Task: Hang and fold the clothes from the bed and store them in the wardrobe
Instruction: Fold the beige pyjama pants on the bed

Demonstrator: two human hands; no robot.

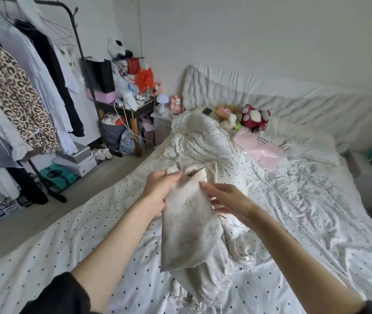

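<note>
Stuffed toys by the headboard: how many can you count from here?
3 clear ones: a pink toy on the nightstand, a tan-and-cream plush against the headboard, and a dark red plush to its right. The middle cluster may be more than one toy.

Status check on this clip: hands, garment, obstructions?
Left hand grips cream garment at top. Right hand open, fingertips at its edge. Garment hangs over bed. Nothing in the way.
</note>
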